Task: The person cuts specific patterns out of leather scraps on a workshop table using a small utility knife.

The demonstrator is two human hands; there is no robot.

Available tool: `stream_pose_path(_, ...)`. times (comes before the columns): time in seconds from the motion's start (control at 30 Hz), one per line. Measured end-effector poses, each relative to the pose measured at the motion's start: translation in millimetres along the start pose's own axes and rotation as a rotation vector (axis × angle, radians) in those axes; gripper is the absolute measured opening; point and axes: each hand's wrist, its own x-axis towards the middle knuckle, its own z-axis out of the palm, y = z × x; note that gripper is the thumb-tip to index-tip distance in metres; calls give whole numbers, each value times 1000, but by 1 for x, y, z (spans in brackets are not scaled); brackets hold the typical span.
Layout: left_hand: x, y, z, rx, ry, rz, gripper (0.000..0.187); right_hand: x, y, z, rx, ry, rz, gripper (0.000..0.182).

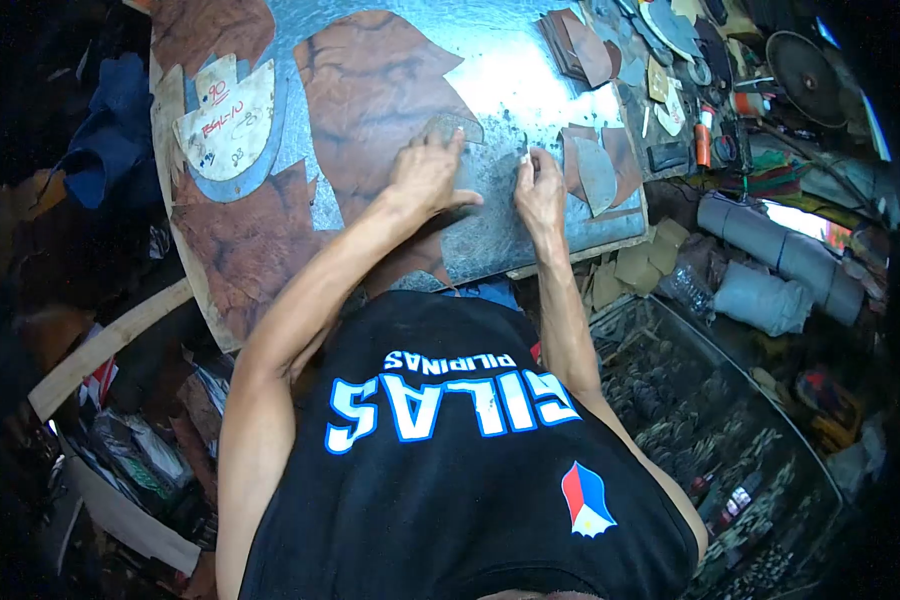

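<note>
My left hand [426, 177] presses its fingertips on a small grey-brown template piece [473, 131], its thumb spread out to the right. Under that piece lies a large sheet of brown marbled leather [355, 100]. Over the metal-topped table [505, 85], my right hand [541, 195] pinches a slim tool [527, 150] with a dark tip pointing away from me; its exact kind is too small to make out. Just right of this hand are cut leather pieces, with a grey one [596, 172] on top.
A white template with red writing [228, 125] lies at the left, near more brown leather [245, 245]. Stacked cut pieces [576, 50] sit at the back right. An orange-labelled bottle [703, 143] stands at the right edge. Below right is a glass-topped case [710, 400].
</note>
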Motion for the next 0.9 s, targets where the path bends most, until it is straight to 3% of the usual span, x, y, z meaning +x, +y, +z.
stream_pose_path(0.03,-14,-8,7,-174,163,-4,96,-2,-4,-3,-35,-24,-9,34)
stream_pose_path(0.07,-27,-16,14,-175,166,-16,96,0,-5,0,-35,-33,-17,34)
stream_pose_path(0.13,-51,-27,28,-279,429,-21,95,16,-10,13,-38,-74,-188,38)
stream_pose_path(0.27,-65,-19,59,-243,494,-48,94,32,-28,28,-10,-209,-181,47)
stream_pose_path(0.33,-65,-19,67,-284,494,-78,94,42,-19,36,-40,-115,-273,44)
stream_pose_path(0.43,-67,-20,70,-298,545,-64,96,55,-23,24,541,-379,253,18)
stream_pose_path(0.57,-67,-20,70,-326,552,-77,98,66,-24,15,669,-594,252,16)
stream_pose_path(0.7,-67,-20,71,-346,561,-83,98,60,-18,-21,711,-497,310,12)
stream_pose_path(0.8,-66,-18,69,-289,522,-88,94,59,22,-45,964,-564,363,15)
stream_pose_path(0.83,-65,-14,61,-263,487,-114,83,51,23,-56,1030,-569,375,17)
stream_pose_path(0.9,-53,-5,64,-723,473,-259,68,35,19,-68,1129,-588,385,21)
